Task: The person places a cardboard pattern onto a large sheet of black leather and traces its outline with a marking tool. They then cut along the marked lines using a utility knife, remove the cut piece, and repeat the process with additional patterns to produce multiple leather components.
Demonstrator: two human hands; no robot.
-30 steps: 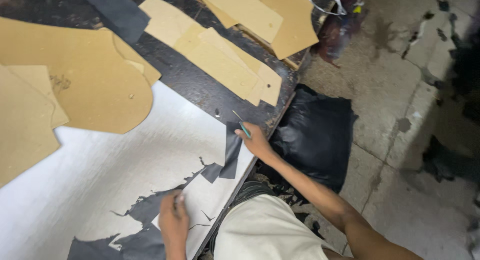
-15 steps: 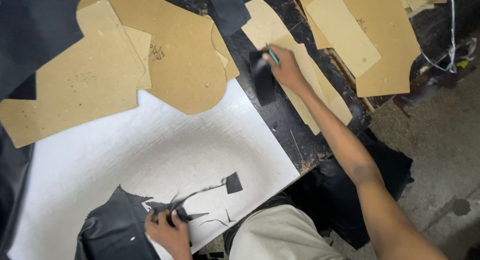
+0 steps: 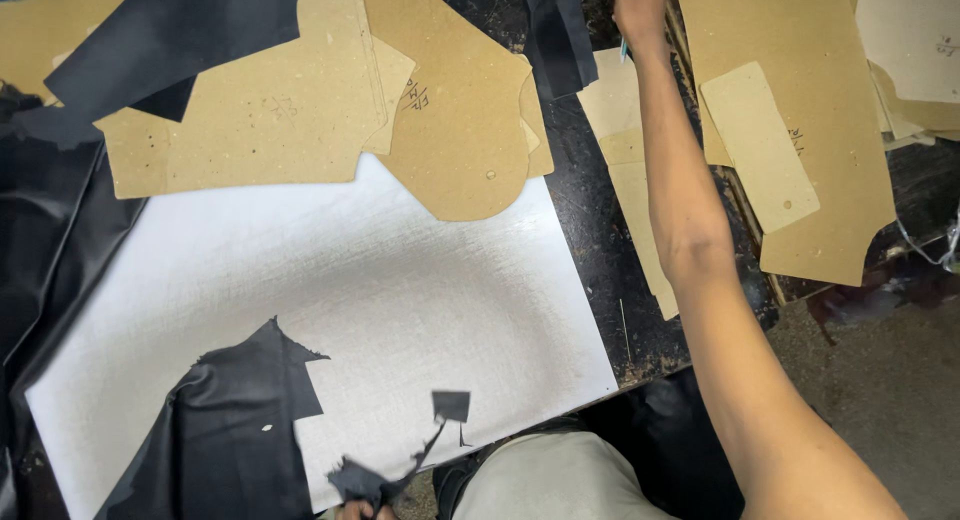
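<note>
White, coarse-textured board (image 3: 380, 310) covers most of the dark worktable (image 3: 590, 240), its near corner hanging over the table's edge above the person's lap. Black leather (image 3: 235, 430) lies across the board's lower left, its cut edge ragged, with a thin scrap strip (image 3: 430, 440) trailing toward the bottom of the view. Brown cardboard patterns (image 3: 300, 110) overlap along the far side, more of them stacked to the right (image 3: 800, 130) beside grey concrete floor (image 3: 880, 400). The right hand (image 3: 640, 5) stretches up across the table, closed around a small teal tool (image 3: 624, 48). The left hand (image 3: 362, 510) barely shows at the bottom edge, touching the scrap's crumpled end; I cannot tell how far open it is.
</note>
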